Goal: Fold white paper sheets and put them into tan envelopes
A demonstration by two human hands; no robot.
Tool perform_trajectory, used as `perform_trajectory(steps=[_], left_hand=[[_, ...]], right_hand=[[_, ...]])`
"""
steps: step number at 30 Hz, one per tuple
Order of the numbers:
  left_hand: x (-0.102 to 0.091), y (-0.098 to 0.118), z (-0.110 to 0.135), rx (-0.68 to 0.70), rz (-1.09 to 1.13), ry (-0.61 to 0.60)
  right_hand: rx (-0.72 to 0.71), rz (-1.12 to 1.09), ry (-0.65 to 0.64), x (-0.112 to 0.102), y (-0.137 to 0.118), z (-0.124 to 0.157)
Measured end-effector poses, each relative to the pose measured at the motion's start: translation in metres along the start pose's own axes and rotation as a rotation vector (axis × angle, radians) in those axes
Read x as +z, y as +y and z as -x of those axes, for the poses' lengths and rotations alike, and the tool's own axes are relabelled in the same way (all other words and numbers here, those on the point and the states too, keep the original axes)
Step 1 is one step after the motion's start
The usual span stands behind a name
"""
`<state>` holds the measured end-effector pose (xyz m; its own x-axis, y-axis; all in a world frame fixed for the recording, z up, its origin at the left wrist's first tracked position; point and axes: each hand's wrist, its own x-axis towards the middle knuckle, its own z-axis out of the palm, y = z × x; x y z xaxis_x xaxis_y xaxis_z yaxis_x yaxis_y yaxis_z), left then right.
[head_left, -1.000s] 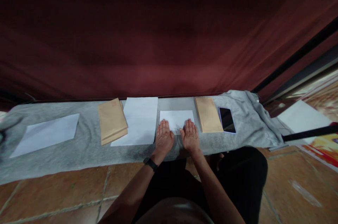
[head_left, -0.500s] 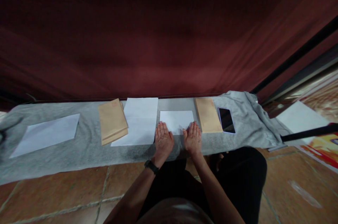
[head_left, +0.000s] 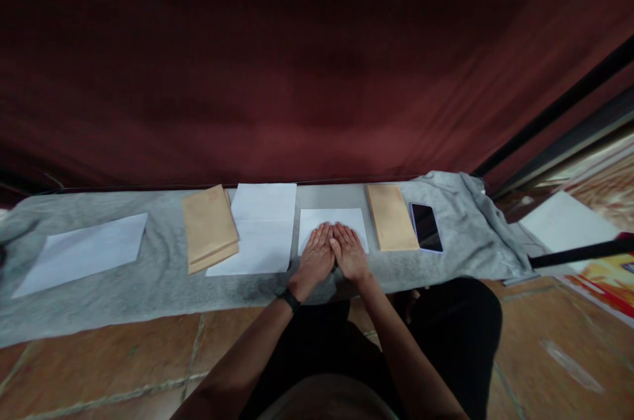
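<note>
One white sheet [head_left: 331, 215] under both hands [head_left: 318, 258] [head_left: 351, 258]

From my end I cannot see the middle of the near edge of the small white sheet [head_left: 310, 218] at six o'clock, because the left hand [head_left: 317, 259] and right hand [head_left: 351, 256] cover it. Toward eight o'clock the brown envelopes [head_left: 209, 225] hide part of the large white sheet [head_left: 265, 235], while a dark shape [head_left: 2, 255] near nine is cut off and too blurred for me to name. Between three and four the colourful print [head_left: 611, 281] runs out of my view, its details unreadable.
</note>
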<state>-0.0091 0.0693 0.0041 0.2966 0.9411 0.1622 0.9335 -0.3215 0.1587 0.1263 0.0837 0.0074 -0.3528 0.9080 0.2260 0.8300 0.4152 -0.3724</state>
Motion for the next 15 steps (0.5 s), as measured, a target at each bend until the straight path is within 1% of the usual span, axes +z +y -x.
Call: perform_trajectory(steps=[5, 10, 15], left_hand=[[0.004, -0.008, -0.008, -0.037, 0.012, 0.045], [0.005, -0.011, -0.013, -0.123, 0.007, 0.060], [0.007, -0.016, -0.013, -0.210, -0.014, 0.097]], right_hand=[[0.048, 0.062, 0.015, 0.005, 0.003, -0.007], [0.110, 0.128, 0.073, 0.010, 0.004, -0.009], [0.177, 0.148, 0.148, 0.013, 0.008, -0.008]])
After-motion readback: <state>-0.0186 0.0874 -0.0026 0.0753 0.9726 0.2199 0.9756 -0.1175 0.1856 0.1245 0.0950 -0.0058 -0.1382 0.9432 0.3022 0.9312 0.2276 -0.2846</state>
